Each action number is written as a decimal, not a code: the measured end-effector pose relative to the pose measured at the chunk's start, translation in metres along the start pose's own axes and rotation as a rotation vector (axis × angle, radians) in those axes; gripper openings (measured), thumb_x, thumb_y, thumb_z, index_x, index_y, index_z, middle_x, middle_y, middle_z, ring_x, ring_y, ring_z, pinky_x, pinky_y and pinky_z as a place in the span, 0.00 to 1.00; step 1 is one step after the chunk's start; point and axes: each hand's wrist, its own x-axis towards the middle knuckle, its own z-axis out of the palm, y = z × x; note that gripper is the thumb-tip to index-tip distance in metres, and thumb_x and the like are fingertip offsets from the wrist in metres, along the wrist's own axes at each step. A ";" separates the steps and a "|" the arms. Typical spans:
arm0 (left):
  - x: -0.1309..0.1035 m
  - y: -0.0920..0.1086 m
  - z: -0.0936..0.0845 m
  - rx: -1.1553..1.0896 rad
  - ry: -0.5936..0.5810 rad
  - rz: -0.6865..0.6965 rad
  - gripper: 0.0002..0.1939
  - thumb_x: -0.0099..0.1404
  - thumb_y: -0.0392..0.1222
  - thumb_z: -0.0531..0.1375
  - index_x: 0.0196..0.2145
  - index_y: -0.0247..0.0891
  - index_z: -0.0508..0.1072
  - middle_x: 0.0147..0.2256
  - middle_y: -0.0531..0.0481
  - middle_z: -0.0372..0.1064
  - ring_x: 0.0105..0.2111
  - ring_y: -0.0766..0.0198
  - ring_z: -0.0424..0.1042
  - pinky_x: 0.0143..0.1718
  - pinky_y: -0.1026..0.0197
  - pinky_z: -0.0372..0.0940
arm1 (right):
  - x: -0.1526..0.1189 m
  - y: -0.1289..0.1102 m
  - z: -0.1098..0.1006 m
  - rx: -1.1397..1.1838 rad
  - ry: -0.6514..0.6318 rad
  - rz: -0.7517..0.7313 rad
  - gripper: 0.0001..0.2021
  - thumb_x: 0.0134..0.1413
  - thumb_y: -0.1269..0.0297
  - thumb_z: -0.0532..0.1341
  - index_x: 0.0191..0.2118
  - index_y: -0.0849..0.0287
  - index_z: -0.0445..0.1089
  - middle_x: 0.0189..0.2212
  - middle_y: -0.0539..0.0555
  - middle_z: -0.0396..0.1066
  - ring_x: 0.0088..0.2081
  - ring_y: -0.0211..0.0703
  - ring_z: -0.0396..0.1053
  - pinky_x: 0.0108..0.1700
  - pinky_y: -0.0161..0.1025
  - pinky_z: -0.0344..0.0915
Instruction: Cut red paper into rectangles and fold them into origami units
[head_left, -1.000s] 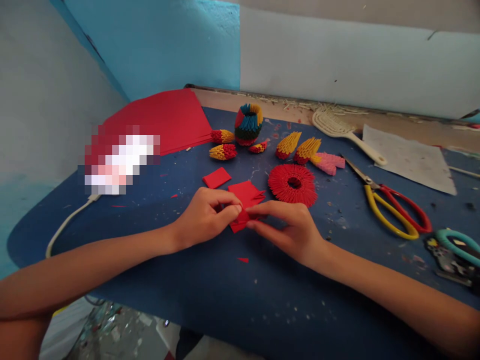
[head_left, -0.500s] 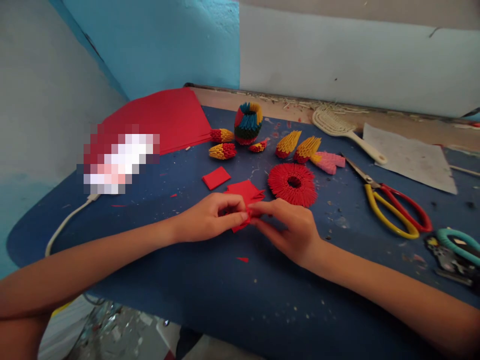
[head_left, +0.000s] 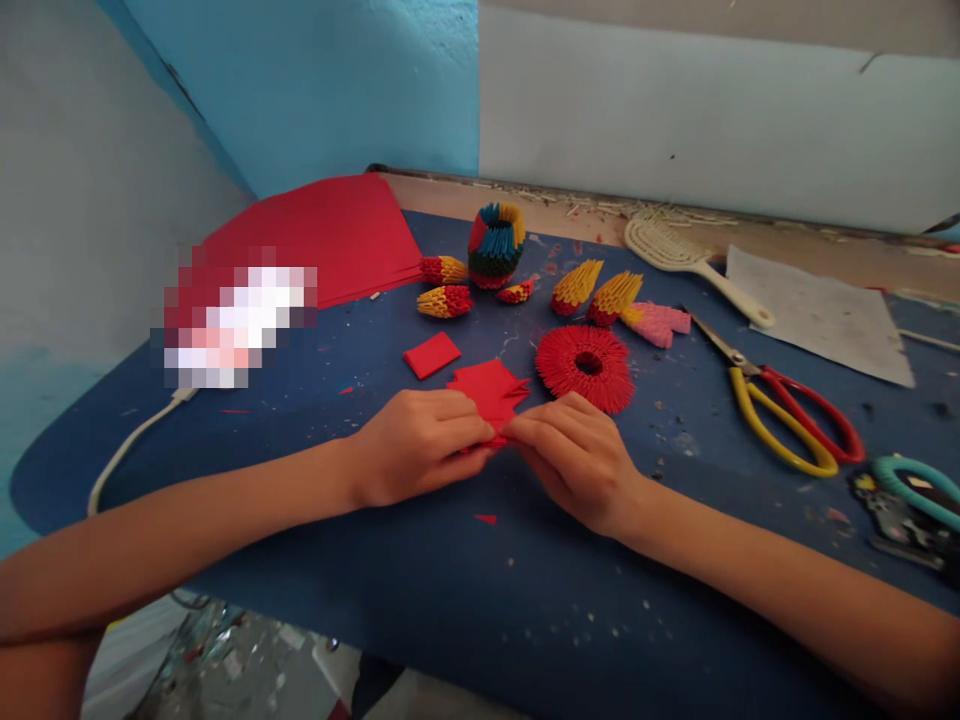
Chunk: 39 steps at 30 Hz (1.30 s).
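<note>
My left hand (head_left: 431, 445) and my right hand (head_left: 574, 460) meet at the middle of the blue table (head_left: 360, 580). Each has its fingertips pinched on a small red paper piece (head_left: 498, 437), mostly covered by the fingers. Just beyond them lies a heap of red paper pieces (head_left: 484, 383). A flat red paper rectangle (head_left: 432, 355) sits to the heap's upper left. Right behind my right hand is a red ring (head_left: 551, 365) built of folded paper.
Small red-and-yellow paper cones (head_left: 576, 288) and a multicoloured paper pot (head_left: 496, 250) stand farther back. Scissors (head_left: 780, 410), a hairbrush (head_left: 667, 245) and a white sheet (head_left: 817, 315) lie to the right. Large red sheets (head_left: 330, 235) and a blurred-out item with a cable (head_left: 135, 440) are left.
My left hand has turned more palm-down, its fingers now extended over the thumb at the paper. My right fingers have closed together from a looser pinch. The other things stay put.
</note>
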 end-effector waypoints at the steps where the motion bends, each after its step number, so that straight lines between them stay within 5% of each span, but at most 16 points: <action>1: 0.000 0.001 0.000 0.002 0.009 0.003 0.09 0.64 0.35 0.54 0.30 0.31 0.73 0.25 0.48 0.69 0.26 0.67 0.67 0.30 0.66 0.62 | 0.000 0.000 0.000 -0.004 -0.003 0.002 0.07 0.57 0.77 0.53 0.38 0.64 0.66 0.29 0.55 0.74 0.30 0.38 0.70 0.31 0.37 0.60; 12: -0.002 0.007 0.000 0.117 0.073 0.009 0.11 0.63 0.33 0.53 0.27 0.33 0.74 0.21 0.51 0.68 0.21 0.68 0.65 0.24 0.66 0.59 | 0.000 0.000 0.000 -0.067 -0.010 -0.031 0.06 0.55 0.76 0.55 0.38 0.64 0.67 0.29 0.52 0.74 0.30 0.36 0.70 0.32 0.37 0.57; 16: -0.002 0.002 0.000 0.199 0.092 -0.011 0.12 0.67 0.40 0.51 0.36 0.36 0.74 0.21 0.53 0.69 0.22 0.68 0.67 0.25 0.67 0.60 | 0.010 0.004 -0.014 -0.251 -0.026 -0.054 0.06 0.54 0.73 0.58 0.37 0.58 0.69 0.30 0.48 0.75 0.34 0.38 0.69 0.36 0.40 0.55; 20: -0.001 -0.002 0.000 0.292 0.065 -0.156 0.17 0.68 0.45 0.47 0.48 0.38 0.70 0.30 0.50 0.73 0.29 0.65 0.69 0.29 0.64 0.62 | 0.016 0.015 -0.027 -0.415 -0.060 0.115 0.04 0.54 0.68 0.59 0.34 0.55 0.72 0.36 0.51 0.74 0.39 0.44 0.66 0.38 0.42 0.53; 27: -0.001 -0.009 0.002 0.400 -0.084 -0.217 0.15 0.60 0.49 0.57 0.38 0.36 0.75 0.46 0.43 0.68 0.45 0.52 0.64 0.41 0.51 0.62 | 0.014 0.029 -0.026 -0.415 -0.282 0.192 0.06 0.54 0.67 0.59 0.31 0.57 0.73 0.40 0.56 0.72 0.44 0.51 0.63 0.40 0.46 0.54; 33: 0.001 -0.009 0.002 0.466 -0.040 -0.096 0.11 0.64 0.38 0.53 0.28 0.36 0.74 0.38 0.48 0.73 0.39 0.57 0.68 0.35 0.56 0.59 | 0.016 0.028 -0.029 -0.422 -0.102 0.205 0.07 0.56 0.67 0.56 0.37 0.57 0.72 0.41 0.55 0.73 0.42 0.50 0.65 0.39 0.46 0.56; 39: 0.002 -0.006 -0.004 0.443 0.125 -0.062 0.06 0.61 0.33 0.55 0.30 0.34 0.71 0.36 0.47 0.74 0.35 0.60 0.70 0.33 0.59 0.61 | 0.013 0.018 -0.024 -0.232 0.084 0.209 0.08 0.53 0.68 0.59 0.41 0.57 0.69 0.35 0.54 0.73 0.36 0.45 0.69 0.36 0.42 0.60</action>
